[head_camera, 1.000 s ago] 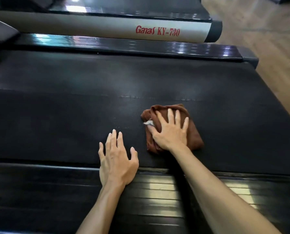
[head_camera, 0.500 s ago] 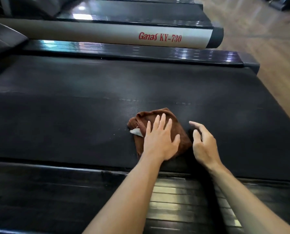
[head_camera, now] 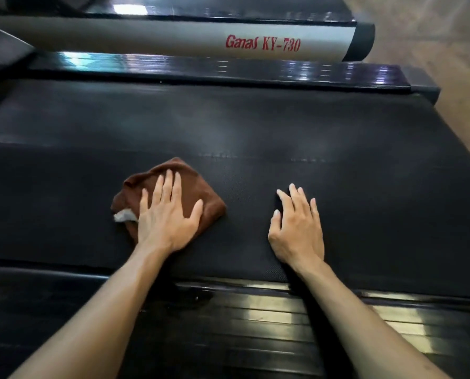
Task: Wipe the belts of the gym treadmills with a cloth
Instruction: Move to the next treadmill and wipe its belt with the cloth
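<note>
A black treadmill belt [head_camera: 255,127] fills the middle of the view. On it lies a folded brown cloth [head_camera: 198,187] with a small white tag at its left edge. My left hand [head_camera: 168,214] presses flat on the cloth with straight fingers. My right hand [head_camera: 296,225] rests on the bare belt to the right of the cloth, fingers spread and slightly bent, holding nothing.
A ribbed black side rail [head_camera: 255,318] runs along the near edge of the belt. The far side rail [head_camera: 228,69] is glossy black. Behind it stands a grey treadmill frame bar [head_camera: 146,36] lettered Ganas KY-730. Wooden floor [head_camera: 447,50] lies at the right.
The cloth passed from my right hand to my left. The left hand has since slid it leftward on the belt, and the right hand has settled flat on the belt beside it.
</note>
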### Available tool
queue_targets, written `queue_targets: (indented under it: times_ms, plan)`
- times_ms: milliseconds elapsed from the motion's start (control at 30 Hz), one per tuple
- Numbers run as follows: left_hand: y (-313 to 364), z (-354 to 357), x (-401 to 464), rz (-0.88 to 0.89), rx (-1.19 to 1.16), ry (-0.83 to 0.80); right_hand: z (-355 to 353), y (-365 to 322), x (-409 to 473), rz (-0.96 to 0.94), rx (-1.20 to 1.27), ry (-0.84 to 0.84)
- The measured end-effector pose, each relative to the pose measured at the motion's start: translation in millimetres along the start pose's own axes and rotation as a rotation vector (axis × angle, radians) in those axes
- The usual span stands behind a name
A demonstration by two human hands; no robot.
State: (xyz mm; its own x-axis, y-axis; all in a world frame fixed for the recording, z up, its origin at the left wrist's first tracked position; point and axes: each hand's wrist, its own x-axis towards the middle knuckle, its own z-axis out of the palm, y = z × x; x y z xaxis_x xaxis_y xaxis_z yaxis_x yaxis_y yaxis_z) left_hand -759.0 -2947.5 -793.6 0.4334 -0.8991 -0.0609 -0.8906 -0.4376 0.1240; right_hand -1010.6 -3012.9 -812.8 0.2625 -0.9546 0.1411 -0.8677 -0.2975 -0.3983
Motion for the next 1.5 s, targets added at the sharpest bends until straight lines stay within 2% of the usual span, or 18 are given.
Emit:
queue_targets:
  times_ms: [200, 300, 400, 467, 533, 633, 700, 800, 967, 1167, 1300, 1500]
  plan:
    - [49.7, 3.7, -60.2, 0.105, 0.02, -0.054, -19.2, 9.7, 10.4, -0.029, 0.002, -0.081]
    - [84.8, 9.2, -46.0, 0.193, 0.005, -0.038, -23.5, 22.2, 4.9, -0.056, -0.087, -0.012]
    - [84.9, 9.1, -0.6, 0.287, 0.013, -0.038, -18.8, 26.5, 3.7, 0.019, -0.096, -0.002]
    - [61.4, 5.1, 26.2, 0.236, 0.013, -0.023, -18.1, 24.5, 5.1, 0.045, -0.089, -0.03]
    - [29.4, 2.9, 35.6, 0.067, -0.003, -0.016, -19.0, 23.9, 6.4, 0.051, -0.089, -0.047]
    - [-4.4, -0.2, 11.3, -0.16, -0.027, -0.002, -19.5, 24.0, 5.7, 0.061, -0.097, -0.046]
    - [-7.2, 1.3, -12.7, -0.205, -0.012, 0.001, -18.9, 22.4, 6.7, 0.063, -0.101, -0.035]
    - [10.3, 3.4, -43.1, -0.153, 0.02, 0.005, -17.4, 22.2, 7.4, 0.061, -0.105, -0.033]
    - [62.6, 9.0, -59.1, 0.055, 0.014, -0.024, -19.0, 20.3, 4.0, 0.065, -0.11, -0.037]
    - [84.8, 10.6, 6.3, 0.183, -0.008, -0.004, -16.1, 20.8, 6.8, 0.062, -0.112, -0.031]
    - [71.4, 5.7, 42.6, 0.168, 0.004, -0.003, -13.9, 29.1, 6.0, 0.06, -0.113, -0.024]
    - [38.2, 7.5, -9.8, 0.005, -0.003, 0.052, -14.0, 23.3, 8.0, 0.064, -0.112, -0.021]
